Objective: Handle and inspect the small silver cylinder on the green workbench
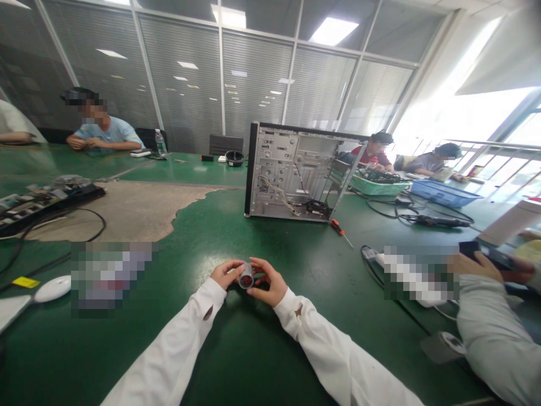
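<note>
A small grey cylinder point(246, 276) with a dark and reddish round end facing me is held between my two hands, just over the green table point(220, 349). My left hand point(227, 274) grips its left side with thumb and fingers. On the right side, my right hand point(269, 282) closes on it, fingers at the top and thumb near the bottom. Beyond my hands stands an open metal computer case point(291, 175) with cables inside. An orange-handled screwdriver point(341, 233) lies beside its lower right corner.
At the right, another person's hands point(482, 268) hold a dark object near a white power strip point(416, 282) and a grey roll point(443, 347). Green point(376, 185) and blue point(443, 194) baskets stand behind. A white mouse point(53, 288) and circuit parts point(46, 206) lie left.
</note>
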Action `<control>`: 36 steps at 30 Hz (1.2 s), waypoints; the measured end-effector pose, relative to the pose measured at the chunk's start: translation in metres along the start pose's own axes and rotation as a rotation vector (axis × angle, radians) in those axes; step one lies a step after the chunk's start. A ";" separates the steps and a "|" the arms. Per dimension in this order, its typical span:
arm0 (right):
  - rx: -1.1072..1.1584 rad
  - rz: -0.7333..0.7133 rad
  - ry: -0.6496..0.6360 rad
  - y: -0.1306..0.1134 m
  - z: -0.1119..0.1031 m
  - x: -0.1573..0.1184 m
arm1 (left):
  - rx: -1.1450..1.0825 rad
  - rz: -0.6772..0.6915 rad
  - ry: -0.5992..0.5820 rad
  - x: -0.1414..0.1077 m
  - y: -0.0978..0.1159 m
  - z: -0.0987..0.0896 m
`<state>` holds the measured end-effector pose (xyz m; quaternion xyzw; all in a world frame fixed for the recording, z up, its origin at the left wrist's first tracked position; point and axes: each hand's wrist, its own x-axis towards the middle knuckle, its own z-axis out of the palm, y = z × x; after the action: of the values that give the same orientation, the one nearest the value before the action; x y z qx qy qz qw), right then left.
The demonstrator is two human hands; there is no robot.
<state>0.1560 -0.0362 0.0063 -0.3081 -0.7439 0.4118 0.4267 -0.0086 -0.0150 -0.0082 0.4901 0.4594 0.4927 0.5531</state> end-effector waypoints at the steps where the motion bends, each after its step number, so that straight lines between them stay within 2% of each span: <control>1: 0.007 0.004 -0.004 0.000 0.000 0.000 | 0.008 0.003 -0.002 0.000 0.001 0.000; 11: -0.020 0.055 0.014 -0.006 0.002 0.000 | -0.017 -0.048 -0.061 -0.002 0.005 0.002; 16: -0.054 -0.006 0.051 -0.009 0.000 0.000 | 0.049 -0.065 -0.161 -0.003 0.006 0.004; 24: -0.048 -0.044 0.053 -0.013 -0.002 0.000 | 0.113 -0.085 -0.182 -0.010 0.015 0.008; 29: 0.034 0.052 0.096 -0.005 -0.001 0.001 | 0.043 -0.201 -0.195 -0.013 0.021 0.010; 36: 0.160 0.133 0.198 0.005 -0.002 0.005 | -0.118 -0.335 -0.200 -0.008 0.012 0.003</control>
<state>0.1562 -0.0290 0.0046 -0.3610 -0.6408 0.4649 0.4930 -0.0076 -0.0229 0.0046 0.4201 0.4478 0.3688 0.6978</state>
